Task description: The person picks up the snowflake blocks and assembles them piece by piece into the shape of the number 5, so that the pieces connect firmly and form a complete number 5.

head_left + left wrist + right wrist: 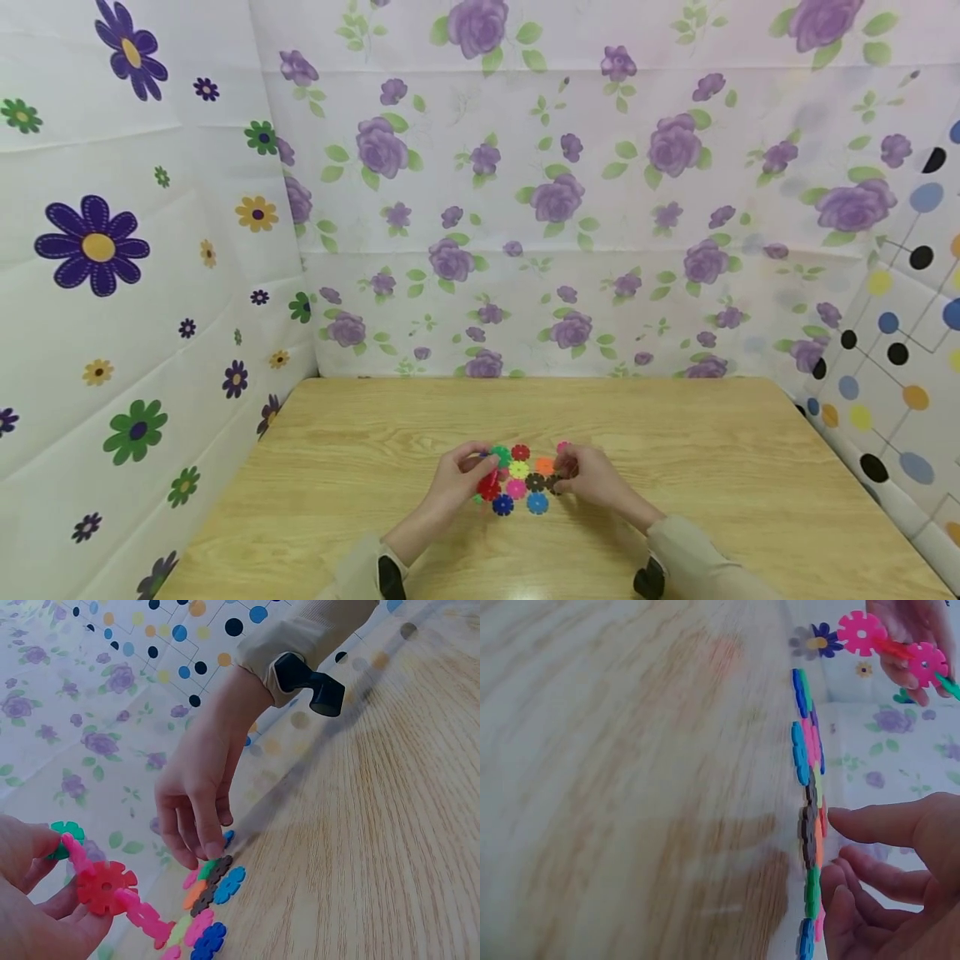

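Flowered cloth (555, 125), hung upright behind the table, creased, probably there to screen off the room. Wooden table (360, 450), pale and grained, set against the cloth, its flat top keeping small pieces from rolling away, I would judge. Two beige sleeves (697, 554), cuffs well back from the fingers, which leaves both hands unhindered. Left hand (455, 479), one, thumb and fingers pinching a chain, seemingly lightly, so as not to bend its joints. Right hand (596, 479), one, poised at the right edge of the loose pieces, fingers loosely bent, thumb apart from them, nothing visible between; whether a fingertip touches a piece I cannot tell. Chain (107, 887), one, of toothed plastic discs in green, pink and red, joined at angles; held up above the table, near the loose pieces, perhaps to keep its links from catching on them. Loose discs, lying flat and close together between the hands, within easy reach of either: light blue disc (537, 503) and dark blue disc (503, 505) nearest the person; brown disc (536, 482), pink disc (516, 489), yellow disc (519, 471) and orange disc (545, 467) beyond.
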`<state>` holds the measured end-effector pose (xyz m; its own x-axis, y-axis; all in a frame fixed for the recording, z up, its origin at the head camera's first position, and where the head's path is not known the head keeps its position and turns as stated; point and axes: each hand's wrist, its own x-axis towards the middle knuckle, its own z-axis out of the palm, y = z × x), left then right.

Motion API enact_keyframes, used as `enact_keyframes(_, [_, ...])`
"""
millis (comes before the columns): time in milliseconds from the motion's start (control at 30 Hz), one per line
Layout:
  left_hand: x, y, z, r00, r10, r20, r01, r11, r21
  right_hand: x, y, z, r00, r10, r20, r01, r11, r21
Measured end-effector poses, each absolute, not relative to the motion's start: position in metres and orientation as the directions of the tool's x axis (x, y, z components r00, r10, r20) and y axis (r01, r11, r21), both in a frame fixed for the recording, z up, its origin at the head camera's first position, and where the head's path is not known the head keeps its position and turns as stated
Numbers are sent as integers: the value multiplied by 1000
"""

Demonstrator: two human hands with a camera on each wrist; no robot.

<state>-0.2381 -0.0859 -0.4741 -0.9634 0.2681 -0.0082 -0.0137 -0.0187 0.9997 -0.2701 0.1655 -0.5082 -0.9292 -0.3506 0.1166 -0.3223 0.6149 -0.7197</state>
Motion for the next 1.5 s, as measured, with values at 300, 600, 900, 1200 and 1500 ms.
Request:
enact_keyframes(300, [-238, -88, -473, -958, 286, -13, -25, -39, 999, -273, 160, -512, -959, -277, 62, -247, 706, -664])
enact_keyframes(600, [-236, -88, -473, -950, 312, 3, -13, -48, 999, -271, 159, -512, -941, -328, 81, -299, 698, -650])
enact_keyframes(900, [-235, -87, -473, -953, 304, -7, 11, 55, 998, -268, 160, -512, -916, -385, 114, -361, 667, -652])
enact_keyframes(1200, [-234, -86, -474, -945, 327, -28, -14, 43, 999, -263, 161, -503, -906, -400, 138, -371, 592, -716])
enact_keyframes(1500, [-235, -81, -472, -912, 401, -83, -55, 79, 995, -260, 158, -482, -871, -446, 206, -422, 462, -780])
